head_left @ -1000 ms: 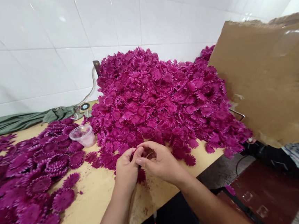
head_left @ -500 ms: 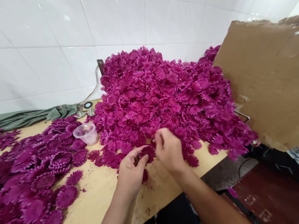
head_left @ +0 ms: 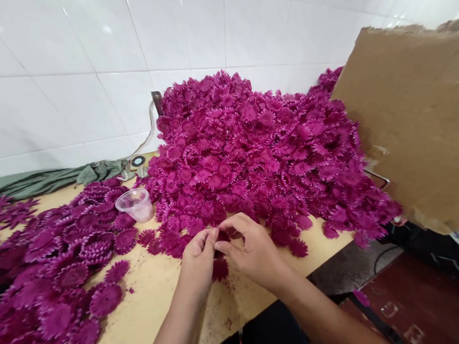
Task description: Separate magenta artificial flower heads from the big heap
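Note:
My left hand (head_left: 198, 260) and my right hand (head_left: 249, 248) meet fingertip to fingertip over the tan table (head_left: 153, 307), pinching a small magenta flower piece (head_left: 222, 236) between them. Both hands are closed on it. A big heap of magenta fabric flowers (head_left: 252, 154) rises just behind the hands. Another flower (head_left: 220, 269) lies on the table under my hands. Flatter, darker flower layers (head_left: 53, 273) are spread across the left side of the table.
A clear plastic cup (head_left: 135, 204) stands among the flowers at left. A green cloth (head_left: 41, 180) lies along the white tiled wall. A brown cardboard sheet (head_left: 418, 123) stands at right. A cable and a small round device (head_left: 137, 161) sit by the wall.
My right hand reached into the heap half a second ago, then came back to meet my left hand; both now pinch a flower piece together.

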`<action>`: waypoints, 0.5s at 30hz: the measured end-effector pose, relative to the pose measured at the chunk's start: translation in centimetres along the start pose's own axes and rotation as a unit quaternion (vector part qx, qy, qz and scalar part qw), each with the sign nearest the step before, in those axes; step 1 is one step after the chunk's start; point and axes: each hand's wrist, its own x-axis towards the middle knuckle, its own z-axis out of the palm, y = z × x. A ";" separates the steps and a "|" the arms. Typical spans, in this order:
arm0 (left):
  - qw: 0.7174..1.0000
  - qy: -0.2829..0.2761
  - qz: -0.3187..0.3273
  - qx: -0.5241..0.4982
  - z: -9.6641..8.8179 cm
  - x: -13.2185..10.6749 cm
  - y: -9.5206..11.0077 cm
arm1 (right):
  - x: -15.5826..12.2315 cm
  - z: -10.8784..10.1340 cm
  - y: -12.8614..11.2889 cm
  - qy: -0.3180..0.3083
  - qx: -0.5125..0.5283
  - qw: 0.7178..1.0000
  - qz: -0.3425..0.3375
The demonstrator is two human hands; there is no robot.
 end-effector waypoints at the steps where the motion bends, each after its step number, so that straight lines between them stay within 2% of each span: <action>1: 1.000 -0.005 -0.005 -0.006 -0.1 0.0 -0.1 | -0.1 0.2 -0.1 0.006 -0.008 1.000 -0.007; 4: 1.000 -0.003 -0.008 -0.012 -0.1 -0.1 -0.4 | -0.1 0.6 0.1 0.053 -0.080 0.995 -0.032; 8: 1.000 0.014 0.021 0.008 0.3 -0.7 -0.4 | 0.9 0.4 1.3 0.112 -0.168 0.979 -0.017; 10: 0.999 0.021 0.038 0.022 0.2 -1.1 -0.4 | 2.0 -0.7 2.4 0.171 -0.190 0.967 0.013; 13: 0.999 0.035 0.032 0.024 -0.3 -1.4 -0.3 | 3.8 -3.2 4.2 0.290 -0.202 0.933 0.071; 15: 0.999 0.041 0.020 0.015 -0.7 -1.4 -0.2 | 4.3 -4.5 4.8 0.296 -0.201 0.932 0.045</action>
